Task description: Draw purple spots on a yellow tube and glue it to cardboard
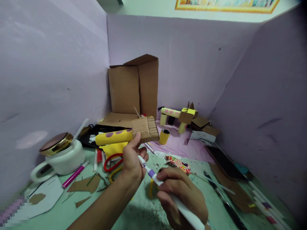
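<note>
A yellow tube with purple spots [114, 137] extends leftward from a small cardboard block [145, 128]. My left hand [135, 156] holds this piece at the block, with the thumb on its lower face. A white pen cap [141, 160] also sits at my left hand's fingers, close to the purple end of a white marker [185, 212]. Whether cap and marker touch is hard to make out. My right hand [183, 195] is closed round the marker, low and to the right of my left hand.
Red-handled scissors [112, 162] and a white mug [66, 158] are at the left. Behind stand an open cardboard box [124, 91], a yellow cup [164, 136] and a yellow spotted tube figure [171, 112]. A phone [225, 163] and a black-handled knife [225, 204] lie right.
</note>
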{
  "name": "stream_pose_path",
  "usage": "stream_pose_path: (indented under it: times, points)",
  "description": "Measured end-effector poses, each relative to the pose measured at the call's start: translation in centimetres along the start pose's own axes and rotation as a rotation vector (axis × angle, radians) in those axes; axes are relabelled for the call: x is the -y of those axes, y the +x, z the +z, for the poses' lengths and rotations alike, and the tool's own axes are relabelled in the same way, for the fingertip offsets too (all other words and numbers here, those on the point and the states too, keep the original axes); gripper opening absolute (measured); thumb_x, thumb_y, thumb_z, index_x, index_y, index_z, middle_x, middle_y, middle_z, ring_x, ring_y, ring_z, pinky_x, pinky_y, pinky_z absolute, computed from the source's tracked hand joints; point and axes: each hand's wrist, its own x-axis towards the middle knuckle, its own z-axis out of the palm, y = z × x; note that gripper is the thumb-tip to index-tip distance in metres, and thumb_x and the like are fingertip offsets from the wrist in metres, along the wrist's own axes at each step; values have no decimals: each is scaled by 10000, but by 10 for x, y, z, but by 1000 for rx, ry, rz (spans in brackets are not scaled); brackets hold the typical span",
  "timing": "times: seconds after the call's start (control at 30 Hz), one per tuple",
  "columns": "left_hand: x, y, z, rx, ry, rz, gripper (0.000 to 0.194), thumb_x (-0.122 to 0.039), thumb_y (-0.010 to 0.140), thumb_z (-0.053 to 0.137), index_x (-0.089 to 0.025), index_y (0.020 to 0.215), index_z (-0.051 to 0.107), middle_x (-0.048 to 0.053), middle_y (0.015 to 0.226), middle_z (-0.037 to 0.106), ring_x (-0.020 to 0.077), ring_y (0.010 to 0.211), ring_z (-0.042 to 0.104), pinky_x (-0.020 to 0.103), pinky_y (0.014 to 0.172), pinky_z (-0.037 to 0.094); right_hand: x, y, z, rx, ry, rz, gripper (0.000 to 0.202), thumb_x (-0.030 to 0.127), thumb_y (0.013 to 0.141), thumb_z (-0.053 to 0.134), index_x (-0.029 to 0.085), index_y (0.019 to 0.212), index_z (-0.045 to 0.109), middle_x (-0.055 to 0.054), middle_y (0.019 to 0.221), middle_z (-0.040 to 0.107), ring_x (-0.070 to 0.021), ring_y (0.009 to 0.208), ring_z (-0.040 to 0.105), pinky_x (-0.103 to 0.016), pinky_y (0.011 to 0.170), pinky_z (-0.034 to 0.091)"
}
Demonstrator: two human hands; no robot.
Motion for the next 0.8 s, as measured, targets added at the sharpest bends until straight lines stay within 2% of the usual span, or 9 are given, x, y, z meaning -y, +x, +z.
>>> stream_pose_path:
  times: [0.27, 0.43, 0.6, 0.8]
  points:
    - [1, -7, 4, 9, 25, 55, 349, -288, 563, 760, -197, 699, 453, -93, 492, 455, 24, 297, 297, 144, 298, 169, 0, 1, -1, 76, -12, -16, 192, 299, 936, 545, 196, 779, 584, -25, 790, 647, -110, 669, 657, -191, 609, 535]
    - [4, -10, 1, 59, 81, 86, 414, -357, 530, 782, -215, 684, 425, -113, 467, 398, 25, 299, 278, 149, 296, 162, 1, -1, 5, 0, 62, 50, 186, 271, 933, 537, 201, 765, 574, -13, 786, 630, -109, 662, 638, -200, 587, 525]
    - [7, -13, 0, 78, 95, 126, 454, -360, 509, 810, -221, 703, 424, -123, 478, 372, 26, 327, 292, 142, 320, 171, -6, -14, 10, 43, 93, 105, 135, 225, 916, 563, 200, 788, 597, -30, 833, 631, -129, 689, 642, -244, 598, 520]
    - [14, -15, -2, 118, 115, 105, 453, -378, 532, 817, -221, 727, 440, -124, 508, 358, 28, 350, 284, 151, 335, 170, -10, -14, 17, -49, 97, 116, 213, 270, 931, 563, 201, 730, 581, -21, 727, 640, -131, 653, 631, -250, 581, 495]
